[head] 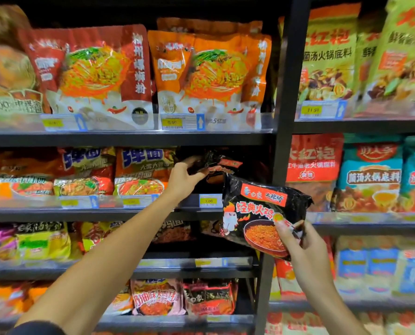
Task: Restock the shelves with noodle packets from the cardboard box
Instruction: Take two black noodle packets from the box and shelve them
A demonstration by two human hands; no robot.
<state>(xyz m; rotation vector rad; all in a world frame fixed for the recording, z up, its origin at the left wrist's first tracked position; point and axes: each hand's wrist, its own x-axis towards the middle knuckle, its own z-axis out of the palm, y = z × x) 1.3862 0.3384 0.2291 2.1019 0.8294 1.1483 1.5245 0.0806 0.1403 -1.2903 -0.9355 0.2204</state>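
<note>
Progress: restocking is under way. The black-packet bay on shelf 2 is only partly filled; dark space shows behind and to the right of the packet being placed there. The neighbouring bays on that shelf look full. The cardboard box is not in view, so the remaining stock cannot be judged. At least 1 more packet is waiting to go in.

Left hand: extended into the bay, fingers closed on the lower left edge of a black packet. That packet sits inside the bay, above the price tag, tilted and crumpled at the grasp. Whether it rests on the shelf or hangs from the fingers cannot be determined.

Right hand: holds a second black packet in front of the shelving, just right of the bay and below it. The thumb presses the printed face near the lower right corner; the remaining fingers wrap behind and are mostly hidden. The packet stands tilted, top leaning left toward the bay, clear of the shelf edge.

Judgement: seat the first packet, then feed the second in beside or in front of it.
</note>
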